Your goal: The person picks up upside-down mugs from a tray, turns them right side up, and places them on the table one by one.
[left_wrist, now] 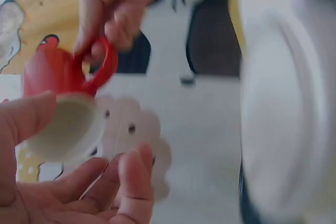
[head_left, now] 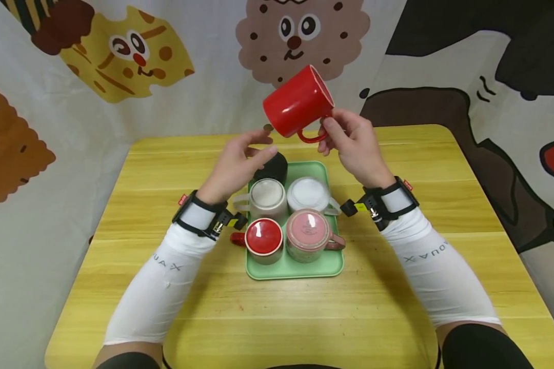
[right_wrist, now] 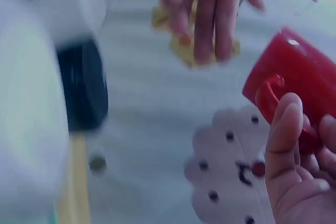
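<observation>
My right hand (head_left: pixel 357 146) pinches the handle of a red mug (head_left: pixel 297 102) and holds it tilted above the far end of a green tray (head_left: pixel 295 270). Its pale inside shows in the left wrist view, with the mouth turned toward my left hand (head_left: pixel 237 164). That left hand has loosely spread fingers and holds nothing, just left of the mug. On the tray, several mugs stand base up: a red mug (head_left: pixel 264 237), a pink mug (head_left: pixel 308 230), a cream mug (head_left: pixel 268 197) and a white mug (head_left: pixel 308 193). A black cup (head_left: pixel 274 168) is partly hidden by my left hand.
The tray lies on a yellow wood-grain table (head_left: pixel 175 287). Handles of the tray mugs jut past its left and right sides. A cloth with cartoon prints (head_left: pixel 203 31) hangs behind the table's far edge.
</observation>
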Available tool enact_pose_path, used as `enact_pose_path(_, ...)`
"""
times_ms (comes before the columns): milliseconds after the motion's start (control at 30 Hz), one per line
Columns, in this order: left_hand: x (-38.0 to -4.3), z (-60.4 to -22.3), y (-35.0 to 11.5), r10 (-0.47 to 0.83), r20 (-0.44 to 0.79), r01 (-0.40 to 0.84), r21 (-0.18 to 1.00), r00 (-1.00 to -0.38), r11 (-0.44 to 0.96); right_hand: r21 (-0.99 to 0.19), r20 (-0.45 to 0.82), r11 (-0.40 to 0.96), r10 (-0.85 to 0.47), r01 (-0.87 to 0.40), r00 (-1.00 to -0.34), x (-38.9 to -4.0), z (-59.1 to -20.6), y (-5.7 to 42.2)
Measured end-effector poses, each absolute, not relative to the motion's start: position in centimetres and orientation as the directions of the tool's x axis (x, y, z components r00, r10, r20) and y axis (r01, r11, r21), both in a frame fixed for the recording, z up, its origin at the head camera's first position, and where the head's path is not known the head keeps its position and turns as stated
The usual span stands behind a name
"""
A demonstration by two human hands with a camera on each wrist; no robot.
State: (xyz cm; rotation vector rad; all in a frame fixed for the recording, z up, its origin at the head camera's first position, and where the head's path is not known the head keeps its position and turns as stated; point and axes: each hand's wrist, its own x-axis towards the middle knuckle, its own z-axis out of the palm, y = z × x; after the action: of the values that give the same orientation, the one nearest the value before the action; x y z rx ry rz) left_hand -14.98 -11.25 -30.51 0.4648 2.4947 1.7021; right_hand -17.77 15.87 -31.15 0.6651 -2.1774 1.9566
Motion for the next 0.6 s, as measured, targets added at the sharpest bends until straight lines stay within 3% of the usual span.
enact_pose_path(167,-15.1,-30.7,-9.0,0.324,0.017,0.031,0.999,-0.946,0.037,-0.954,0.280,-0.184,-0.259,-0.237,-0.925,-17.2,-31.6,14.0)
enact_pose_path(333,-14.9,-31.3,-7.8,0.303,0.009,-0.066,0.969,-0.953,-0.239,-0.932,0.173,-0.358,-0.289,-0.062,-0.941,-16.7,-31.9,12.8)
enact_pose_path(600,-14.8,-32.4,-7.2,0.329,0.013,-0.152,0.870,-0.944,-0.470,-0.918,0.071,-0.390,-0.354,0.079,-0.932,-16.4,-32.6,12.3)
